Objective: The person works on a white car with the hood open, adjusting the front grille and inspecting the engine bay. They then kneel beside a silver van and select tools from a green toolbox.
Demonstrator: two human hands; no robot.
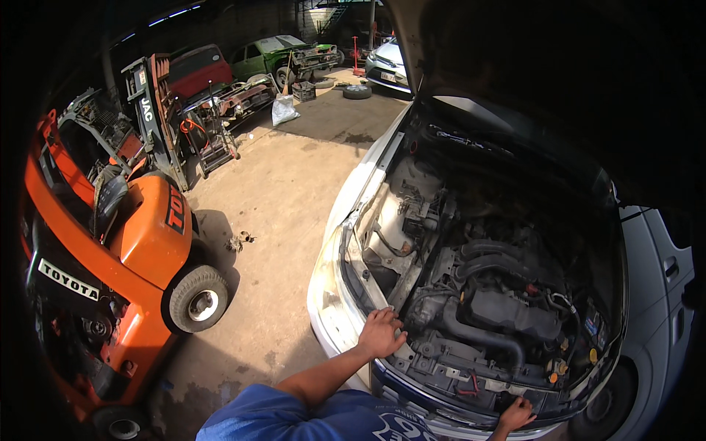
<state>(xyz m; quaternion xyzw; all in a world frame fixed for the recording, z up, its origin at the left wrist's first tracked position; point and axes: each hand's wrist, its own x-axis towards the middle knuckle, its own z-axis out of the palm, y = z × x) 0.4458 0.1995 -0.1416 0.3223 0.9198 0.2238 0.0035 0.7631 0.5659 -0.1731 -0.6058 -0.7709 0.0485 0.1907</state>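
A white car's engine bay (507,312) lies uncovered in front of me, its raised hood dark overhead. My left hand (381,332) rests with its fingers apart on the front corner of the bay, beside the headlight (334,305). Farther right, my right hand (518,413) touches the front edge above the grille, fingers loosely bent and nothing visible in them. Between the hands, a thin red piece (473,384) lies along the front panel. A black intake tube (478,331) and a yellow cap (593,356) show among the engine parts.
An orange forklift (151,228) stands at my left, with a hydraulic lift frame (154,117) behind it. Toward the back are a green car body (268,55), a loose wheel (357,92) and a white sack (284,109). A silver vehicle (662,294) stands close at the right.
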